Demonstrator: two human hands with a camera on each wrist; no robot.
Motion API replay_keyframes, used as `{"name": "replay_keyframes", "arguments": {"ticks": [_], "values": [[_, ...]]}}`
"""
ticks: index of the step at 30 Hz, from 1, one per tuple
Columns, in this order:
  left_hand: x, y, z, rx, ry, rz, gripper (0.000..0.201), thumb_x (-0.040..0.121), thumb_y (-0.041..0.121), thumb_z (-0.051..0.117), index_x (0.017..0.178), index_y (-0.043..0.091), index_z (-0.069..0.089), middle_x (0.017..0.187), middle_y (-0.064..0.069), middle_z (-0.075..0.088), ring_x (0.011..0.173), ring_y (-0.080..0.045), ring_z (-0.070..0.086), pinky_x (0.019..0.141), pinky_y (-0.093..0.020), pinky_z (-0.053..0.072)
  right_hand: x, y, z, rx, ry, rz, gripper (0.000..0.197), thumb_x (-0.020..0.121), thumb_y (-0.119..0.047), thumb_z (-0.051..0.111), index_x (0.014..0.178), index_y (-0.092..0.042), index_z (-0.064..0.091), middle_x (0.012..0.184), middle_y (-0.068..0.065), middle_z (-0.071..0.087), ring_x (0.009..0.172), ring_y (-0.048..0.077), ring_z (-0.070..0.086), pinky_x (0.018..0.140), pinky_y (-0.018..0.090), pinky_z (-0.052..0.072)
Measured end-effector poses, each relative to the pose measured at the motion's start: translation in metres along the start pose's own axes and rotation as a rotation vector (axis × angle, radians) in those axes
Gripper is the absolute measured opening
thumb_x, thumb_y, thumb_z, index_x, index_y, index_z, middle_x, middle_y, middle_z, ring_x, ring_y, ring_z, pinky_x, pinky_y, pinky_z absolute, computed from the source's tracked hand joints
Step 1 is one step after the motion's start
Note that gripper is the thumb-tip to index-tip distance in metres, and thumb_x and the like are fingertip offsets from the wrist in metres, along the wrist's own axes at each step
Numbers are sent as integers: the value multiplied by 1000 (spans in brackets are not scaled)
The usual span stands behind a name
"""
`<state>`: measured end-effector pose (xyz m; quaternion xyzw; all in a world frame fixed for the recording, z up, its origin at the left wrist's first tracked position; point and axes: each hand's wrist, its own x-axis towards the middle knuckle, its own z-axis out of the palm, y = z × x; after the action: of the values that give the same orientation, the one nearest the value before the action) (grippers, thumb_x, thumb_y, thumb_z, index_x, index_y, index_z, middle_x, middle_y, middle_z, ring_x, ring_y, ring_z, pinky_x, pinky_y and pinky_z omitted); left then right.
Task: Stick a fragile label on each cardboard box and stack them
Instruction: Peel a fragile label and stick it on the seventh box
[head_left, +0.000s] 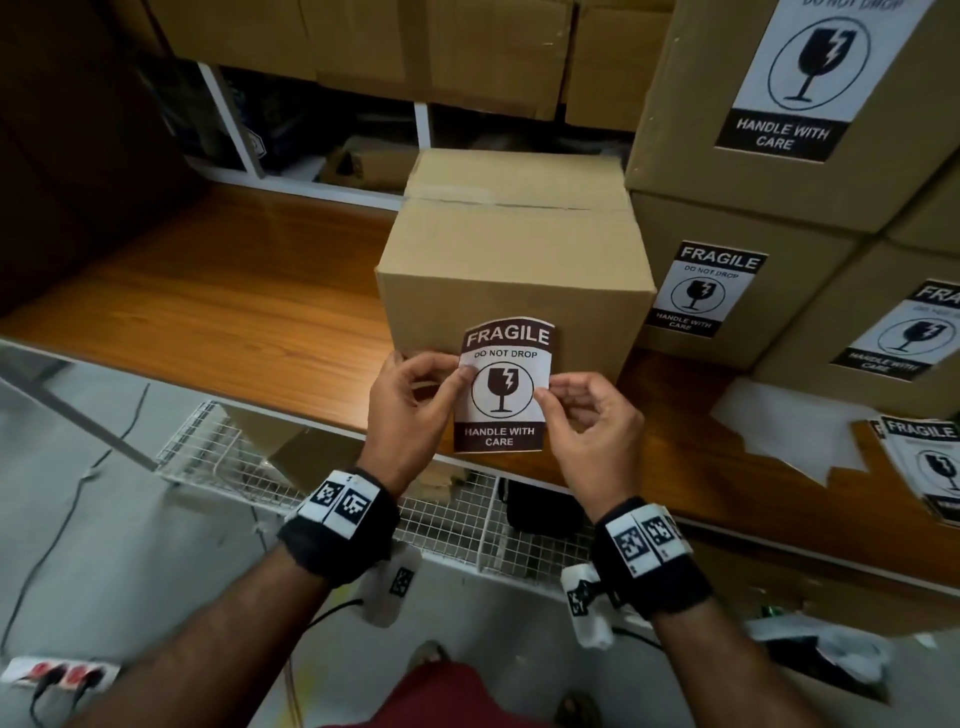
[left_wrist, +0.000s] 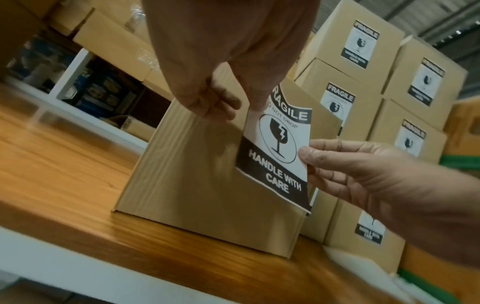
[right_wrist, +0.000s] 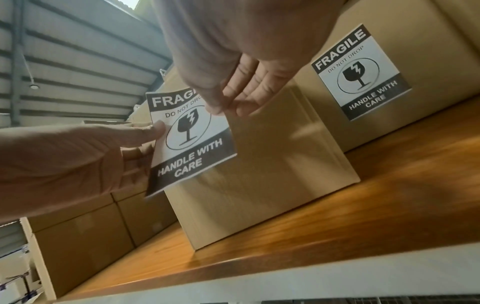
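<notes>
Fragile label (head_left: 503, 387): hanging mid-frame before the unlabelled cardboard box (head_left: 514, 260) on the counter (head_left: 234, 291).
Hands: left hand (head_left: 410, 410) and right hand (head_left: 592, 421) are both pinching the label's side edges.

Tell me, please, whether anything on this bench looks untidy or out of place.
Only the white backing scraps strewn on the wooden bench by the stacked boxes. The label, pinched by the left hand and right hand, curls slightly.
</notes>
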<state>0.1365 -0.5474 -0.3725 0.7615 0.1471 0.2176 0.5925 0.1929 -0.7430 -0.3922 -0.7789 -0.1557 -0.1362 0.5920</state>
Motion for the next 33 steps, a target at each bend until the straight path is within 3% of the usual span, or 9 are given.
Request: {"name": "replay_keyframes", "arguments": {"ticks": [5,9,13,16,21,27,33], "values": [[3,1,-2,233,1,161,19,88,33,79,101,20,74,98,8,72,90,-7,69,76,-36,64,-2,5,13,19,42,19,14,89,-16,82,98,-17,71,93,-10,74,85,3,73,74,25,63],[4,5,-1,135,-3,203,44,82,19,86,116,14,59,90,5,75,84,-5,73,74,-26,61,3,11,22,4,73,33,16,89,-18,82,98,-21,69,92,-13,72,85,3,72,77,33,64],[9,5,-1,156,51,197,38,82,23,87,105,17,58,90,7,74,84,-2,71,73,-24,60,5,16,26,4,104,52,21,87,-20,84,99,-22,66,91,-10,72,84,6,72,78,34,64],[14,0,0,169,77,201,32,84,24,86,100,14,60,90,8,72,83,-5,70,73,-31,61,7,18,31,-3,123,31,23,87,-19,84,97,-22,64,90,-9,71,83,8,72,75,33,64],[19,-5,3,180,73,200,27,86,23,83,99,11,63,93,6,72,84,-5,70,73,-30,61,10,24,36,-70,151,-35,20,89,-21,83,96,-13,67,89,-7,70,80,9,71,72,33,63],[21,-11,6,208,74,213,26,87,21,83,99,10,63,91,7,71,82,-3,69,70,-21,58,10,29,38,-105,158,-47,18,91,-25,81,97,-16,66,90,-6,71,80,11,72,69,39,64],[23,-13,10,244,81,211,24,88,22,82,98,12,63,92,8,71,81,-3,70,71,-27,61,13,33,37,-132,164,-59,20,91,-29,80,96,-16,66,88,-5,72,78,14,72,67,43,63]]}}
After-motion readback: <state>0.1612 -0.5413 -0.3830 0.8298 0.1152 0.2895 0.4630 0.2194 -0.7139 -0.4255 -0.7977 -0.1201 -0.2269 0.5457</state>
